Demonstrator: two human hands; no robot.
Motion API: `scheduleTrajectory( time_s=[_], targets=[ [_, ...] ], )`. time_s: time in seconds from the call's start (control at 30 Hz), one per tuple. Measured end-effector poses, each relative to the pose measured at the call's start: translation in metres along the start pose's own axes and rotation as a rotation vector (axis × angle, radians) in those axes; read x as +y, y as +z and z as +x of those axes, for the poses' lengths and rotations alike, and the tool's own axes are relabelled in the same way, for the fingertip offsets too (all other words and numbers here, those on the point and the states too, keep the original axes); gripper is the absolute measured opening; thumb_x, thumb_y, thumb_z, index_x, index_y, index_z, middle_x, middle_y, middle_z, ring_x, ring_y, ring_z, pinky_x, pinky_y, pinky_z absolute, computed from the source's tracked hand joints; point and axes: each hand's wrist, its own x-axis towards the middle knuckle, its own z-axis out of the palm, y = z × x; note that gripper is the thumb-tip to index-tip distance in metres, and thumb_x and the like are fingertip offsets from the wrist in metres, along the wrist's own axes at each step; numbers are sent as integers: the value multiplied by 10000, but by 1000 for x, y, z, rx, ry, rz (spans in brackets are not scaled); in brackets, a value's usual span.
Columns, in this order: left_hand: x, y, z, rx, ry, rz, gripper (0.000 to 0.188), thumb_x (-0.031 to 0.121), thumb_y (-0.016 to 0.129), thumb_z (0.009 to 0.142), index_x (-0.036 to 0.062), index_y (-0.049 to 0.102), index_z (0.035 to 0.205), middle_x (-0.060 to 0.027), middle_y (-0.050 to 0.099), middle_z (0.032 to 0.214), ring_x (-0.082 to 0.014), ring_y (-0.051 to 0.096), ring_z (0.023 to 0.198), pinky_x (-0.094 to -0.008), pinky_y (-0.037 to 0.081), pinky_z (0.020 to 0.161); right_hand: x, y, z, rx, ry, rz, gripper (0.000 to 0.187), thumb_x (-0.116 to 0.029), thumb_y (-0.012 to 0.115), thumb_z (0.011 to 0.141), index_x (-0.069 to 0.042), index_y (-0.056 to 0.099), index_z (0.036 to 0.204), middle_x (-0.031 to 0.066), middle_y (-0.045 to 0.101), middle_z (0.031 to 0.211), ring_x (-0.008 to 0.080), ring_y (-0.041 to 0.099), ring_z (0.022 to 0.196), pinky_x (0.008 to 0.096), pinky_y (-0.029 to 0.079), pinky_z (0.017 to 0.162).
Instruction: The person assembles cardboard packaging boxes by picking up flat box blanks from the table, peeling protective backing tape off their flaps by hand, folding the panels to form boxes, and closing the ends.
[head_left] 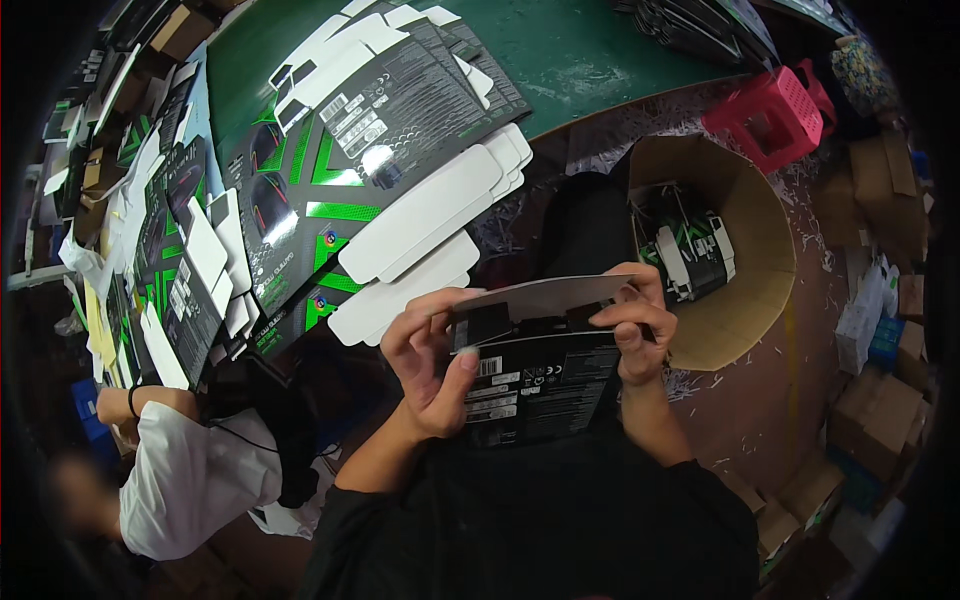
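Between my hands is a black printed cardboard box (545,385), its upper end standing open with a pale flap raised. My left hand (430,365) grips the box's left side, thumb on the printed front and fingers behind the flap edge. On the right, my right hand (640,325) pinches the flap's right end, its fingers curled at the open top. Dark inner flaps show inside the opening. Ahead and to the left, a stack of flat black, green and white box blanks (400,130) lies fanned on the green table (590,60).
A large open carton (740,320) stands at my right with folded boxes (700,255) inside. Beyond it is a pink plastic stool (770,115). Brown cartons (880,410) line the far right. At left, a person in a white sleeve (200,480) sits beside more blanks (190,290).
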Motion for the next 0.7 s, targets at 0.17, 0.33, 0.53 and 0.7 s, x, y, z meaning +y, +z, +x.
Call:
scheduleTrajectory(
  time_s=[0.17, 0.33, 0.53, 0.7],
  targets=[
    [8, -18, -1, -80, -159, 238, 335, 56, 617, 888, 1, 515, 1202, -160, 479, 1171, -277, 526, 1115, -408, 425, 994, 4, 4, -13, 72, -17, -67, 258, -239, 776, 891, -5, 672, 921, 162, 641, 1103, 150, 608, 859, 240, 469, 731],
    [26, -15, 11, -179, -99, 362, 269, 114, 700, 813, 9, 576, 1027, -136, 477, 1015, -258, 521, 1017, -362, 445, 872, -8, 15, -12, 83, 25, 217, 375, -270, 799, 877, 3, 575, 1005, 181, 626, 1093, 173, 620, 860, 277, 496, 737],
    [37, 4, 12, -16, -171, 444, 306, 103, 717, 845, -15, 598, 1101, -123, 527, 1036, -218, 567, 952, -328, 463, 854, -33, 18, 9, -105, 156, -90, 211, -21, 664, 895, 41, 583, 1080, 170, 639, 1080, 187, 623, 972, 278, 488, 880],
    [33, -7, 7, -47, -213, 406, 206, 38, 667, 887, 0, 750, 1072, -143, 585, 1081, -211, 598, 984, -332, 491, 875, -31, 16, 4, -60, 279, -79, 181, 9, 644, 867, 32, 650, 1046, 137, 652, 1031, 137, 596, 864, 238, 455, 754]
  ],
)
